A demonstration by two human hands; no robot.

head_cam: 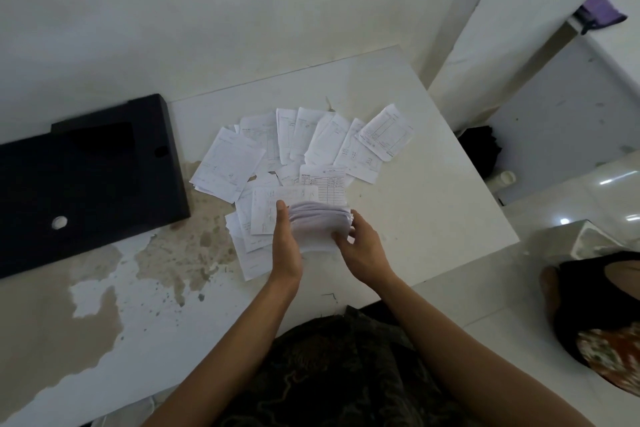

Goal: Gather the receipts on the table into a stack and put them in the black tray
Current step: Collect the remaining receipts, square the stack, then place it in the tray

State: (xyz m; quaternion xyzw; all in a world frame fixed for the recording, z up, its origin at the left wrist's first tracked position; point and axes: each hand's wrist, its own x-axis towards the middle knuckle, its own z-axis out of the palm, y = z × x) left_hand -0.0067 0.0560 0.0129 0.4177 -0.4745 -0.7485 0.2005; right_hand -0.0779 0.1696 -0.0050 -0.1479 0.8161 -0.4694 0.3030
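Counter (pixel 433 218) with black tray (pixel 86 184) on its left and loose receipts (pixel 311 142) fanned out mid-surface. Left hand (pixel 287 246) and right hand (pixel 360 253) clasp a partial stack (pixel 318 222) between them, just above the papers. Edges are best squared before adding more.

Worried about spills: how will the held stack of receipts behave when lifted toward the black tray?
The stack likely flops: its sheets bow between the left hand and right hand. Probably light, being thin paper. Its fanned, uneven edges suggest sheets could slip out unless squeezed.
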